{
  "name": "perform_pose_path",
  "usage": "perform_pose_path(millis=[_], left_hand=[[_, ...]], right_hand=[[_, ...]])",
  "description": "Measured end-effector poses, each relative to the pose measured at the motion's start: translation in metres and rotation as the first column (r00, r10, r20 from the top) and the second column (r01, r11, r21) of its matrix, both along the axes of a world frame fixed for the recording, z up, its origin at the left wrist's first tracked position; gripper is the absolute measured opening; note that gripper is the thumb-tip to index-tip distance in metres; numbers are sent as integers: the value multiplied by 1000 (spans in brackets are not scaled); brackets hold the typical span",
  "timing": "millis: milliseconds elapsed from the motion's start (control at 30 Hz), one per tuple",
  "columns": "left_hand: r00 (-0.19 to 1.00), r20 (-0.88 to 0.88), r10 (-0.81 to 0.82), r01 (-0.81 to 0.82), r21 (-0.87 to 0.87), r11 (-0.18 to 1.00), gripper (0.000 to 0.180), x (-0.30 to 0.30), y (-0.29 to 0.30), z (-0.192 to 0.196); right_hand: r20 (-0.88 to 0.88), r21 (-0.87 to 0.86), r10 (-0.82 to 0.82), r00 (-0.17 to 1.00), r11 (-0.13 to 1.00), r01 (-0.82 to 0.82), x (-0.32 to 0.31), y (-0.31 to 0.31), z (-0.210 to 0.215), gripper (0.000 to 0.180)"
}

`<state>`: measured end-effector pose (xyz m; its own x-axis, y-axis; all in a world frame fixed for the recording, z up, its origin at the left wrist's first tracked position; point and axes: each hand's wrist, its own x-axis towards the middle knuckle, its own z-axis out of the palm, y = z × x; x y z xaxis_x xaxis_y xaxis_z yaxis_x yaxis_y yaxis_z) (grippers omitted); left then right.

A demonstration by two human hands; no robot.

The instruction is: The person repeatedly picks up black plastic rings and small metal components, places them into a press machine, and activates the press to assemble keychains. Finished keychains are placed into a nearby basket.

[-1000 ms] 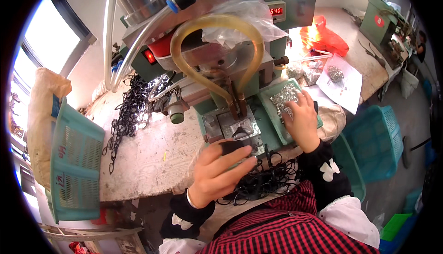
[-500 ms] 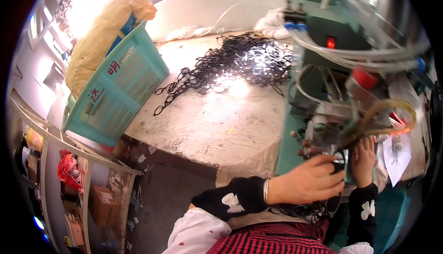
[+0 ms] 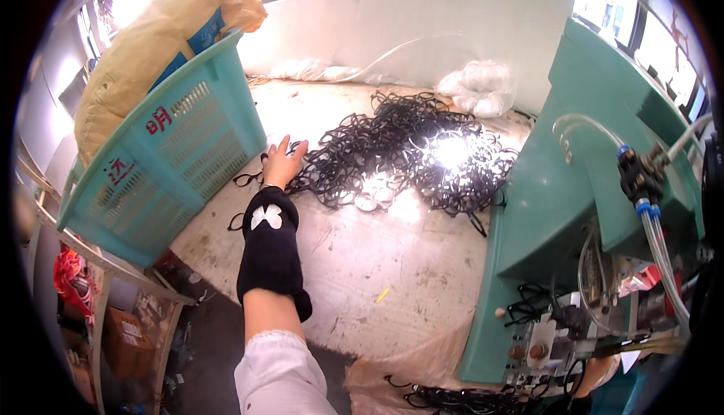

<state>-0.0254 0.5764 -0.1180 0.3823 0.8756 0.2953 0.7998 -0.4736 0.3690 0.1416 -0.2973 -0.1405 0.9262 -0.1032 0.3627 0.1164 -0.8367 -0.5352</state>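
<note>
My left hand [image 3: 283, 165] reaches across the worktable with fingers spread, at the left end of a heap of thin black loops [image 3: 369, 140]. It touches or hovers over a few loops beside the basket; whether one is caught by the fingers I cannot tell. The loops look like elastic bands, tangled together. Low at the right, my right hand [image 3: 599, 373] shows only as a patch of skin beside the green machine [image 3: 520, 211]; its fingers are hidden by the machine parts. More black loops [image 3: 467, 400] lie at the bottom edge, near the machine's front.
A teal plastic basket [image 3: 177, 151] holding a tan sack [image 3: 151, 53] stands at the left table edge. Clear air hoses [image 3: 664, 264] hang from the machine. White plastic bundles [image 3: 479, 87] lie by the wall. Shelving with a cardboard box [image 3: 128, 339] is at lower left.
My left hand has left the machine's front and stretched forward and left to the heap of loops. The view has swung, and the machine now sits farther right. My right hand is mostly hidden now.
</note>
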Motion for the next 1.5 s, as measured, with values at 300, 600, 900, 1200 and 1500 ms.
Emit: perform_pose_path(millis=[300, 600, 900, 1200, 1500], left_hand=[[961, -98, -258, 266, 77, 961, 65, 38, -193, -16], [687, 272, -674, 710, -446, 544, 19, -9, -298, 17], [907, -387, 166, -206, -63, 977, 61, -150, -52, -43], [589, 743, -318, 412, 62, 909, 22, -83, -286, 79], [-261, 133, -956, 842, 516, -158, 28, 3, -565, 143]], right_hand=[[-6, -25, 15, 1000, 1000, -15, 21, -8, -5, 31], [102, 415, 183, 978, 885, -209, -22, 55, 62, 23], [237, 794, 449, 862, 421, -437, -56, 139, 123, 42], [187, 956, 614, 767, 65, -286, -70, 151, 153, 44], [276, 239, 550, 788, 755, -611, -37, 98, 125, 23]])
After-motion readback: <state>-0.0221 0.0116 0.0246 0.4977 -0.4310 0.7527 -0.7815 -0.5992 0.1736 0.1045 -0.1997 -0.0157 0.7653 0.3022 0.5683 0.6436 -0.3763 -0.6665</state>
